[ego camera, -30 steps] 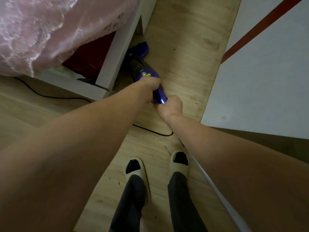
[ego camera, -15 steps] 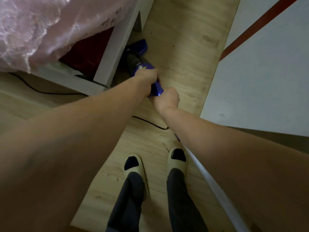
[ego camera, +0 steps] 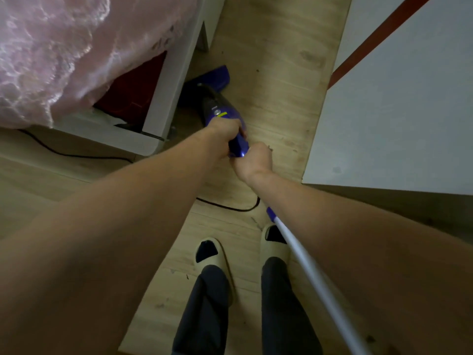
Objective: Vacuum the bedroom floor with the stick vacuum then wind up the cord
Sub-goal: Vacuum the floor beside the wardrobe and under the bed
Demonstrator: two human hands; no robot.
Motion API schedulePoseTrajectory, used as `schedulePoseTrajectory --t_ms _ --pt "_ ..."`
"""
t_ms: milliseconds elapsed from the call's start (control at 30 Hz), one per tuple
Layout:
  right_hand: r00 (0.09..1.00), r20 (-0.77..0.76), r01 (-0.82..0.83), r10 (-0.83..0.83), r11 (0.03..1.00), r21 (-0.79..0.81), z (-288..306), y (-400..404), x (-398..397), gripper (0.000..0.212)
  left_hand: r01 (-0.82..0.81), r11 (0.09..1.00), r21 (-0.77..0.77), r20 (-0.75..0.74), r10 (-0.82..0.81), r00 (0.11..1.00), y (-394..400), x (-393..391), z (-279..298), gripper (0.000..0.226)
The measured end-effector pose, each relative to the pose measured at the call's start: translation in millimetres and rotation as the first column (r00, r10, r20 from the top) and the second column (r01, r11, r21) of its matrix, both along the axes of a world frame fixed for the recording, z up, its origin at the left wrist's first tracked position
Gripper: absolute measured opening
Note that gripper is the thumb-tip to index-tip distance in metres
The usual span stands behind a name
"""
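Note:
A blue stick vacuum [ego camera: 221, 111] lies low over the wooden floor, its blue floor head [ego camera: 216, 78] beside the white bed frame. My left hand [ego camera: 225, 134] is shut around the vacuum's body. Just behind it, my right hand [ego camera: 253, 160] is shut on the handle end. A white tube [ego camera: 307, 272] with a blue tip runs back under my right forearm; how it joins the vacuum is hidden. The black cord [ego camera: 230, 207] curves across the floor below my hands and runs on along the bed frame at the left.
A bed with a pink lace cover [ego camera: 76, 47] and white frame [ego camera: 169, 80] stands at upper left, with a dark red object [ego camera: 133, 96] under it. A white panel with a red stripe [ego camera: 399, 98] fills the right. My feet in cream slippers [ego camera: 212, 254] stand below. Crumbs dot the floor.
The vacuum's floor head has come out from the bed frame's edge, and both hands with the vacuum have shifted slightly right and toward me.

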State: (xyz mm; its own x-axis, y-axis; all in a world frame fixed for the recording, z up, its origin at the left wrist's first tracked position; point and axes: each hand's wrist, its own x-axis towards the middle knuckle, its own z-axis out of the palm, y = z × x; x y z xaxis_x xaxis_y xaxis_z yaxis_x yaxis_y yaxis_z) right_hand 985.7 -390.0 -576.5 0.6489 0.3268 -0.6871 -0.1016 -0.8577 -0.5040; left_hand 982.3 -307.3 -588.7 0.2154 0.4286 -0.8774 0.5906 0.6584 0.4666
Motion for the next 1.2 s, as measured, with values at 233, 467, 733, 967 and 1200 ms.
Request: schedulePoseTrajectory --t_ms 233,467,733,967,1200 --pt "0.992 -0.073 -0.100 0.107 0.991 0.094 -31 25 15 0.014 -0.057 0.986 0.154 -0.037 0.063 0.997 29 10 -33 0.013" --pt "0.974 -0.064 -0.210 0.217 0.973 0.093 -50 -7 15 0.029 -0.090 0.990 0.112 -0.103 0.102 0.989 1 1 -54 0.017" --pt "0.957 -0.042 -0.283 0.288 0.954 0.097 -64 -15 39 0.027 -0.188 0.981 0.054 -0.094 0.193 0.977 -5 19 -57 0.023" --pt "0.921 -0.005 -0.390 0.390 0.921 -0.014 -86 -41 58 0.010 -0.130 0.990 -0.054 -0.076 0.126 0.989 -31 32 -71 0.025" --pt "0.919 0.118 -0.372 0.375 0.927 -0.050 -98 -36 56 0.008 -0.032 0.996 -0.089 -0.027 0.029 0.999 -26 35 -61 0.018"
